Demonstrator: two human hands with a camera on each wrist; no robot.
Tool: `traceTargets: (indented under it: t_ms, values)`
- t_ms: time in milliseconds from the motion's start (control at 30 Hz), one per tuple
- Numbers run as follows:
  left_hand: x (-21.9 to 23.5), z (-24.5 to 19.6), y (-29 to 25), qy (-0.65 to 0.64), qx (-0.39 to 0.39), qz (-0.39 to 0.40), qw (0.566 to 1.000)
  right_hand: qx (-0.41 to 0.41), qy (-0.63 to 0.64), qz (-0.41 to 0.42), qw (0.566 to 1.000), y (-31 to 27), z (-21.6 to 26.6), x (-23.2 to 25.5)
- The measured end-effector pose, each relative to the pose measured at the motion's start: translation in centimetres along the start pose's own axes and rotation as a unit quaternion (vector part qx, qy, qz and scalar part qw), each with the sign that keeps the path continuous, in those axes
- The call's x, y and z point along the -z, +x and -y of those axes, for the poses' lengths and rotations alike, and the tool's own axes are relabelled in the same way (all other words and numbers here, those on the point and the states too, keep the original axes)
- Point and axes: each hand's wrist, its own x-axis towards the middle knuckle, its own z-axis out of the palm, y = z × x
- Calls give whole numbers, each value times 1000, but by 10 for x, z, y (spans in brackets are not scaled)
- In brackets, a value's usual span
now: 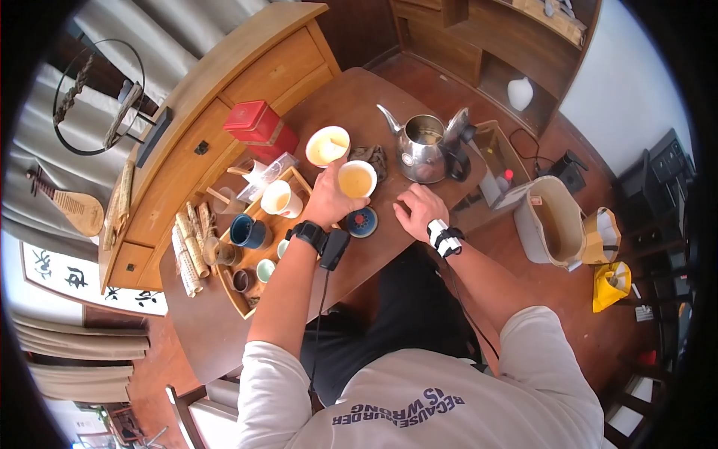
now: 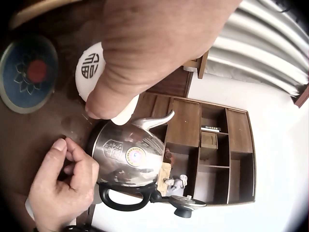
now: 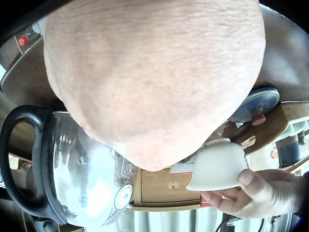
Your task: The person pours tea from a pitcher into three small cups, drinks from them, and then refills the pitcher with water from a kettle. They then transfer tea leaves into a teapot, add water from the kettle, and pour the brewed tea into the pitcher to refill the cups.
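Note:
My left hand [image 1: 327, 196] grips a white tea bowl [image 1: 357, 180] of yellow tea by its sides, thumb on one side and fingers on the other. A dark printed character shows on the bowl's wall in the left wrist view. My right hand [image 1: 421, 212] holds nothing and lies loosely curled at the table's near edge. Between the hands is a round blue lid [image 1: 362, 221] with a red knob. Beyond my right hand stands a steel kettle [image 1: 422, 153], its lid tipped up. A second white bowl [image 1: 320, 153] with yellow liquid sits behind the held one.
Left of my left hand, a wooden tray [image 1: 241, 303] bears a white cup [image 1: 292, 207], a blue mug [image 1: 247, 232] and several small cups. Behind it stands a red box [image 1: 262, 129]. A crumpled dark cloth [image 1: 376, 159] lies near the kettle. A bin [image 1: 532, 232] stands right of the table.

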Motion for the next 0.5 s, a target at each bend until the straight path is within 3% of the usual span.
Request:
traceTargets:
  t_ms: [500]
  values:
    - [15, -45, 39, 30, -52, -10, 998, 3, 9, -5, 1000, -1, -1, -1]
